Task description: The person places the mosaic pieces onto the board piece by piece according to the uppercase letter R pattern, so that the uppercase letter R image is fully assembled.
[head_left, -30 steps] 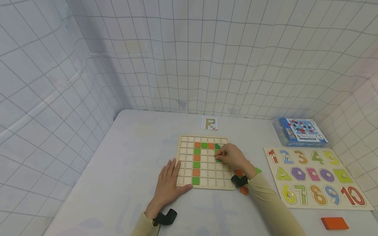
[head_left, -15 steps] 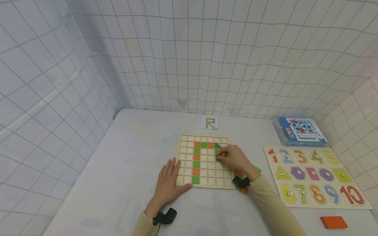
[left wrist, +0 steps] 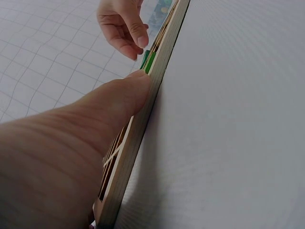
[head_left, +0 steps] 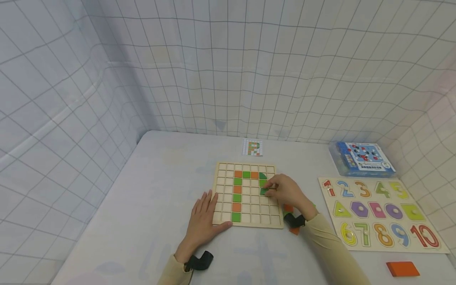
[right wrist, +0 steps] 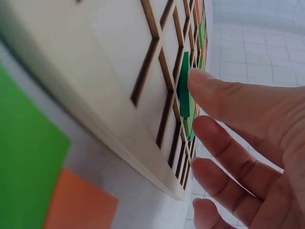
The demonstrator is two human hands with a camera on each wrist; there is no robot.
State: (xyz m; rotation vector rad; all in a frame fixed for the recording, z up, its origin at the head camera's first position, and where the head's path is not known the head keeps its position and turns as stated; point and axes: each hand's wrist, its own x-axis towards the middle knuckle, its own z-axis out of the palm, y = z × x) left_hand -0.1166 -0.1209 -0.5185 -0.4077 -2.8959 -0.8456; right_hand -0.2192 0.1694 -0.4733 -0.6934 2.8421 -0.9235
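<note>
A wooden grid board (head_left: pixel 251 200) lies on the table with orange and green square tiles in a column and along an upper row. A dark green rounded tile (head_left: pixel 263 175) sits at that row's right end. Below it come a green square tile (head_left: pixel 263 183) and another dark green tile (head_left: pixel 263 191). At this lower tile is my right hand (head_left: pixel 285 192), thumb tip right against it in the right wrist view, index finger spread away from the thumb. My left hand (head_left: pixel 203 221) rests flat on the board's lower left corner, fingers straight, thumb along the front edge.
Loose orange tiles (head_left: pixel 294 230) lie beside the board, partly under my right wrist. A small pattern card (head_left: pixel 252 147) lies behind it. To the right are a number-and-shape puzzle board (head_left: pixel 382 215), a blue box (head_left: pixel 365 159) and an orange block (head_left: pixel 403 269).
My right hand's thumb and index finger have parted and drawn slightly right, leaving more of the lower dark green tile in sight. The left hand has stayed put.
</note>
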